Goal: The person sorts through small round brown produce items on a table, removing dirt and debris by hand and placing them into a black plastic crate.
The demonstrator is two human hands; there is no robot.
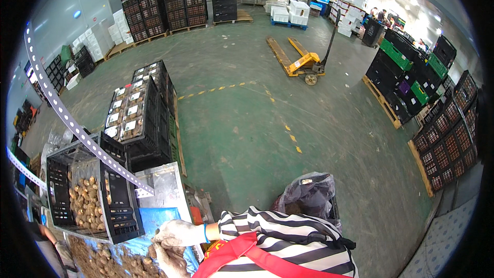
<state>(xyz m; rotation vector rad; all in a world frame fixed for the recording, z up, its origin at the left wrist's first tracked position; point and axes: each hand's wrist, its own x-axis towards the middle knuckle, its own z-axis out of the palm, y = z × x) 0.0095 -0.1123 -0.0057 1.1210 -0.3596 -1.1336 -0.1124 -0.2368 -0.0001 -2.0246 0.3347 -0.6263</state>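
My right hand (177, 234), in a soiled white glove with a blue band at the wrist, is curled above the worktable. Just below it, my left hand (173, 260), gloved too and partly cut off by the picture's bottom edge, grips a small brown tuber (153, 251). The right fingertips come close to this tuber; whether they hold anything is hidden. Loose soil and many similar tubers (103, 256) lie on the blue sheet (158, 216) beside my hands. A black plastic crate (122, 216), tilted over the table, has more tubers (87, 200) in it.
A perforated metal strip (77, 129) arches over the crate. Stacked crates of labelled clear packs (131, 112) stand beyond the table. A bag-lined bin (308, 197) is near my body. A yellow pallet jack (305, 61) stands farther off. A co-worker's gloved hand (63, 251) shows at lower left.
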